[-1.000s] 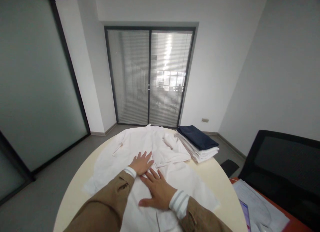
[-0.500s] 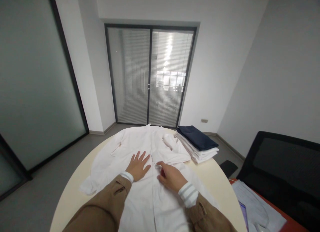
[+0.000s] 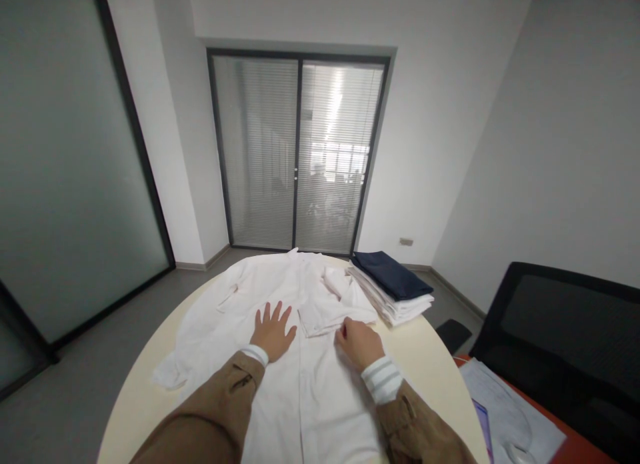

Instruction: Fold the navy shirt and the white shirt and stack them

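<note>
Resting palm-down with fingers spread, the left hand [image 3: 273, 334] lies on the shirt [image 3: 275, 411] and grips nothing. The right hand [image 3: 359, 344] is curled at the edge of the folded sleeve [image 3: 340, 312]; whether it pinches cloth, I cannot tell. The white shirt covers much of the round table [image 3: 131, 404]. Just beside it, far right, sits a navy-topped stack [image 3: 393, 277]; beyond, a chair [image 3: 560, 331].

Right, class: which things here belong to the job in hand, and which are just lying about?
In the job:
White cloth shirt, under the spread left hand and curled right hand
Round cream table, bearing it

Seemingly just lying about:
Folded navy cloth on folded white cloths, untouched
Black mesh-backed chair
White sheet near the chair
</note>
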Motion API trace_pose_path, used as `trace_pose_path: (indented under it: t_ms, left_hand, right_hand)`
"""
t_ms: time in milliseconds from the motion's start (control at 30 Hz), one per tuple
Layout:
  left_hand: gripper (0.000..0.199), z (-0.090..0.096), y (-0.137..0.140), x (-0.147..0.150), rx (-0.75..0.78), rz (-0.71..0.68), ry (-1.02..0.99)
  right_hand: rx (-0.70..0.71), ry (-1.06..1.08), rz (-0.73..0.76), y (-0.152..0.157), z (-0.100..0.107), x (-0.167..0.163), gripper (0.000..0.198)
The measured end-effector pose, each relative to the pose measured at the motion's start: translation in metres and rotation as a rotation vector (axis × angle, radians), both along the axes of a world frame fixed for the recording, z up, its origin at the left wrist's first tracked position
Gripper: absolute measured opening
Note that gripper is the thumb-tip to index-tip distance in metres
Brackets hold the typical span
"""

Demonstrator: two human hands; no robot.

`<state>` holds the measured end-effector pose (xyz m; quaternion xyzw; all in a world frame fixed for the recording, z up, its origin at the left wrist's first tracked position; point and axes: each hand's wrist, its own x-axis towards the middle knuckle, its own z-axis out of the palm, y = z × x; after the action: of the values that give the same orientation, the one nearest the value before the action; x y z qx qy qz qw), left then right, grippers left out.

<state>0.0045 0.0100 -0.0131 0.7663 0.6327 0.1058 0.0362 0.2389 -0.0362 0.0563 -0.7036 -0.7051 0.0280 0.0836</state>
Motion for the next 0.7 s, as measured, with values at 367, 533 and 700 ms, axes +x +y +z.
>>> trace_pose_path:
  t_ms: [367, 533, 700]
  left_hand:
    - [0.047, 0.017, -0.007, 0.001, 0.003, -0.485, -0.13]
    - [0.033, 0.022, -0.01, 0.003, 0.042, -0.489, -0.206]
    - [0.02, 0.029, -0.013, 0.008, 0.039, -0.506, -0.266]
  right_hand:
    - [0.012, 0.079, -0.148, 0.021, -0.014, 0.038, 0.031]
    - [0.057, 0.322, -0.104, 0.037, -0.036, 0.047, 0.038]
    - [0.203, 0.704, -0.136, 0.054, -0.058, 0.053, 0.06]
